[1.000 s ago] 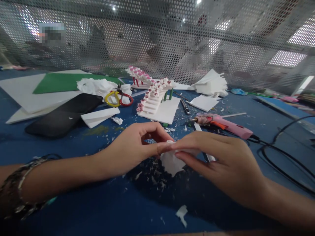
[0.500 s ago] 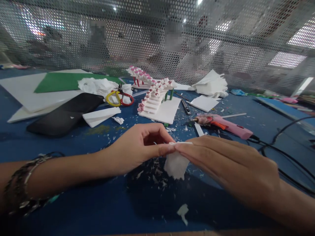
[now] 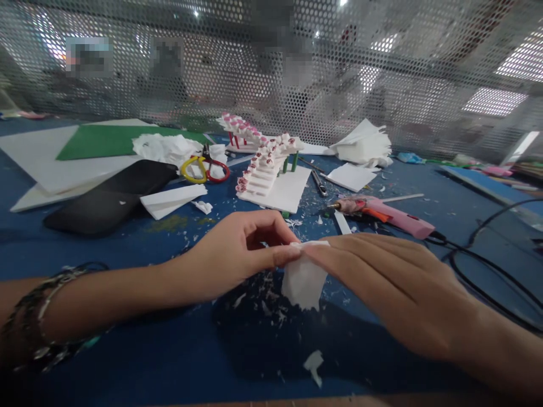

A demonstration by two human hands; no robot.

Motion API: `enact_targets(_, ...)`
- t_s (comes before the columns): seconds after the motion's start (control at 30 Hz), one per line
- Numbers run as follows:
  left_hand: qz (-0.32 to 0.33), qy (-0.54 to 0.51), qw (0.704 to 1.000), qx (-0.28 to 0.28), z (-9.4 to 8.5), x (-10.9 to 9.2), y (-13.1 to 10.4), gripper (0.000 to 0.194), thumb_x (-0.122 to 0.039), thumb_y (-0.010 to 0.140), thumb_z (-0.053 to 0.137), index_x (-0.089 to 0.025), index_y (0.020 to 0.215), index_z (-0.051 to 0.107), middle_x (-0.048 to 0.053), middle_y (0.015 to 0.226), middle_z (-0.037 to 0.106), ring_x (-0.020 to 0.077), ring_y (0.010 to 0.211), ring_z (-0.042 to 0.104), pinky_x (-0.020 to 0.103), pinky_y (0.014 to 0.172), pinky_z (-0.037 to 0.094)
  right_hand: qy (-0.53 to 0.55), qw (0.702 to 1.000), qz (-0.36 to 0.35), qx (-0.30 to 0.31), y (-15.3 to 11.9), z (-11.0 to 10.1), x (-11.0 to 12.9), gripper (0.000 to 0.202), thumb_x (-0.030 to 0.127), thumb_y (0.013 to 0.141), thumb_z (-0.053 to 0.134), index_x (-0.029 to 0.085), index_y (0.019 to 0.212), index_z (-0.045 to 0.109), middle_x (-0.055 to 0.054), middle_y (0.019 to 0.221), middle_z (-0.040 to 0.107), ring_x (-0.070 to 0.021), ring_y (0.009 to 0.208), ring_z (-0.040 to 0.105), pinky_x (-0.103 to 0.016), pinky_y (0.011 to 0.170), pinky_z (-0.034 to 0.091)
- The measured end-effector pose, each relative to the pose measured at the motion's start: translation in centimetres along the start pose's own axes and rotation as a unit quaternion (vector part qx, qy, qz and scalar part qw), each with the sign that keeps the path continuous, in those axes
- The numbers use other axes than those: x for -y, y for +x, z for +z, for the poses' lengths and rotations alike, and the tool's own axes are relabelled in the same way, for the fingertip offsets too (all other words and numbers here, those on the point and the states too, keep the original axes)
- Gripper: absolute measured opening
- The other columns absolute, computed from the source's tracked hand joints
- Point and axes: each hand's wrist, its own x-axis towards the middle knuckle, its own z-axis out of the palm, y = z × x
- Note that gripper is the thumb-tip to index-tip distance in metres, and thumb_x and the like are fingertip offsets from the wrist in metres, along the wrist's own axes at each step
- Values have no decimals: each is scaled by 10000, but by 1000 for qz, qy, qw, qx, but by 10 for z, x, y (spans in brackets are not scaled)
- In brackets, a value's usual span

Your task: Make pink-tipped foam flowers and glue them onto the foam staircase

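- Two hands meet over one piece of thin white paper [image 3: 303, 282], which hangs between and below the fingertips above the blue table [image 3: 169, 362]; its top edge is a narrow folded band, its lower edge ragged.
- Left hand [image 3: 224, 257]: thumb and forefinger close in a pinch on the band's near end, with an open loop behind the tips.
- Right hand [image 3: 403, 282]: fingers straight and together, tips against the band; whether they grip or only press cannot be told.
- Change: a second ago the right fingers bend around the paper; now they lie flatter, and more of the band shows, which suggests that the edge is being smoothed or rolled.
- Just beyond: a small staircase model [image 3: 265, 169] with pink-and-white pieces along its sides, unmoved.
- Right side: a pink glue gun [image 3: 399, 217], a white strip [image 3: 343, 223] by its nozzle, a cutter [image 3: 319, 183] and a white paper stack [image 3: 365, 146].
- Left side: scissors [image 3: 194, 170] near crumpled paper [image 3: 163, 150], a folded white sheet [image 3: 172, 200] and a flat black object [image 3: 110, 198].
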Motion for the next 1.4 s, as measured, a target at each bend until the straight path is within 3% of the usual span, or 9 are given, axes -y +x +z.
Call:
enact_targets(0.47,30,54,998,1,2,3,-1,105,-241,716,591,-158,673,544,-53,601,561,47,541,500,111,488,412,25,997,-1,71,5,12,-4,205,60,815,325,87,801,528,-115,803,590,-189,727,555,-307,615,464)
enact_targets(0.53,45,84,995,8,2,3,-2,95,-238,728,582,-157,687,555,-48,618,576,50,561,516,108,499,414,98,988,47,111,5,10,-4,182,99,838,325,128,770,492,-69,744,577,-150,674,549,-263,576,453)
enact_targets(0.67,83,146,985,27,1,2,-4,77,-234,750,568,-162,724,578,-44,677,609,49,608,555,94,547,430,237,918,227,224,3,5,-1,136,206,881,301,201,812,418,33,631,542,-83,512,504,-186,449,380)
enact_targets(0.73,92,164,982,22,1,3,-5,87,-252,755,563,-168,744,584,-44,700,616,47,610,560,89,549,433,259,899,263,234,4,5,1,137,210,877,292,210,797,403,49,584,517,-82,465,467,-188,419,341)
enact_targets(0.93,64,147,987,4,4,4,-6,84,-238,746,566,-164,742,605,-34,711,632,59,632,563,85,534,433,264,893,294,215,7,12,2,120,211,864,318,192,819,427,52,540,500,-81,438,440,-189,412,307)
enact_targets(1.17,-48,44,998,11,6,-1,-2,87,-226,722,576,-144,702,600,-62,576,570,31,518,515,82,499,428,304,921,215,113,-1,14,-9,38,177,797,495,183,820,524,25,750,624,-67,641,562,-158,579,406)
enact_targets(1.4,-62,16,998,24,12,-11,-2,55,-190,726,539,-152,699,568,-70,536,562,41,493,527,121,485,438,264,958,111,34,-6,12,-11,116,95,799,464,157,798,562,-4,754,630,-66,683,570,-167,623,439)
